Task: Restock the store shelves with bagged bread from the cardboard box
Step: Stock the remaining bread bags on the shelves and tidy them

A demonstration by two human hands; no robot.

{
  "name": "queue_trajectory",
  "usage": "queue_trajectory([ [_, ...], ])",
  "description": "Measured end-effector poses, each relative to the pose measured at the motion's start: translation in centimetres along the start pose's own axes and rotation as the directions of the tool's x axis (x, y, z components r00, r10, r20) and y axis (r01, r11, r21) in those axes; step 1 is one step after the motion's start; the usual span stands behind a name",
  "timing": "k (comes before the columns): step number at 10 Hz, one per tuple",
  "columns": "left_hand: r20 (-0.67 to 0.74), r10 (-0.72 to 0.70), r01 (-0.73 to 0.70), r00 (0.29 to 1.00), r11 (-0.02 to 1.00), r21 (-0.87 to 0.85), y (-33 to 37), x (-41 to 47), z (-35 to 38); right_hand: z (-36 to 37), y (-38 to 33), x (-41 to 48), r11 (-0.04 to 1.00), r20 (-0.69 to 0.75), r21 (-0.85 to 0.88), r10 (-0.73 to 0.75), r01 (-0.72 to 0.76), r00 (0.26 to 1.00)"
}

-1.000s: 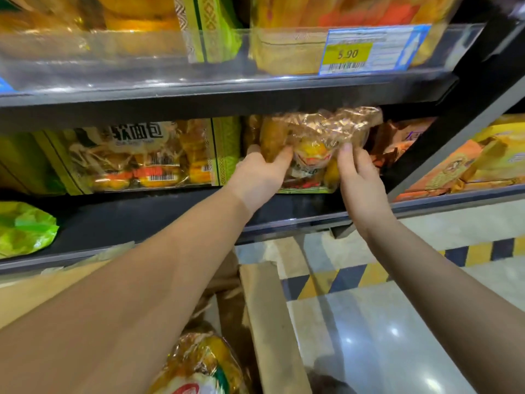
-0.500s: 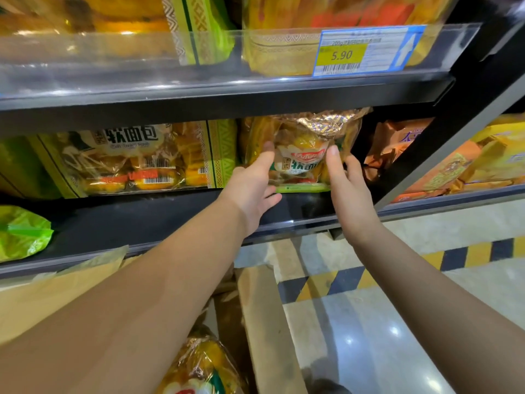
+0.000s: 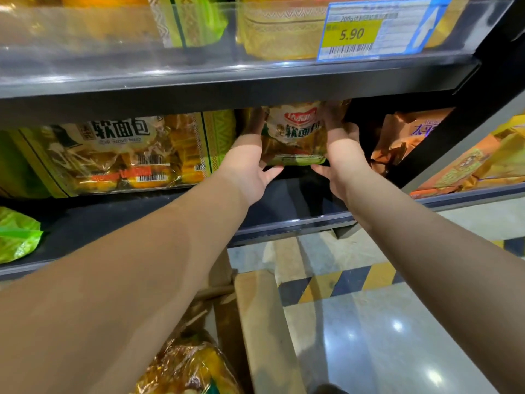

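Left hand (image 3: 250,163) and right hand (image 3: 344,155), fingers straight, press the sides of an upright bread bag (image 3: 297,135) on the shelf (image 3: 284,200); neighbouring bag (image 3: 122,143) reads "Soft French bread", price tag (image 3: 352,34) "5.90".

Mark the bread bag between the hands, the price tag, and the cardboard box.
bread bag (image 3: 295,132): head view, on its printed front panel.
price tag (image 3: 351,34): head view, on the yellow price field.
cardboard box (image 3: 261,322): head view, on its open flap.

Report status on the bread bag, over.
Left hand, right hand: pressing the bread bag at its sides. Bag upright in the shelf gap, label out. Other bags flank it; nothing blocking.
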State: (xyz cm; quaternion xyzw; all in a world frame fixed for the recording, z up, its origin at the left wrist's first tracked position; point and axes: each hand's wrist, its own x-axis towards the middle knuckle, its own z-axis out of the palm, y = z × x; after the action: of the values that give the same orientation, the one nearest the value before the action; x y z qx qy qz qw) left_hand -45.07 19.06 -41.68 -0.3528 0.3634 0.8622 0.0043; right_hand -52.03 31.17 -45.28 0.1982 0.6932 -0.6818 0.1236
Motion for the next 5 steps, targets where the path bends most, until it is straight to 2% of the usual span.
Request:
queue_trajectory([
  [2, 0.019, -0.016, 0.015, 1.000, 0.999, 0.030, 1.0, 1.4, 1.3, 0.6, -0.7, 1.4, 1.000, 0.009, -0.019, -0.016, 0.016, 1.000],
  [3, -0.003, -0.002, 0.002, 1.000, 0.999, 0.047, 0.9, 1.5, 1.1, 0.6, -0.9, 1.6, 0.993, 0.000, -0.110, -0.030, 0.030, 1.000],
  [4, -0.008, 0.009, -0.005, 1.000, 0.934, 0.358, -0.3, 1.6, -1.0, 0.0, -0.5, 1.5, 0.954, -0.019, -0.293, -0.065, 0.056, 0.998],
  [5, -0.088, 0.029, 0.025, 0.996, 0.831, 0.556, -1.3, 1.0, -2.1, -1.5, 1.5, 0.7, 0.886, -0.010, -0.442, -0.161, 0.140, 0.987],
])
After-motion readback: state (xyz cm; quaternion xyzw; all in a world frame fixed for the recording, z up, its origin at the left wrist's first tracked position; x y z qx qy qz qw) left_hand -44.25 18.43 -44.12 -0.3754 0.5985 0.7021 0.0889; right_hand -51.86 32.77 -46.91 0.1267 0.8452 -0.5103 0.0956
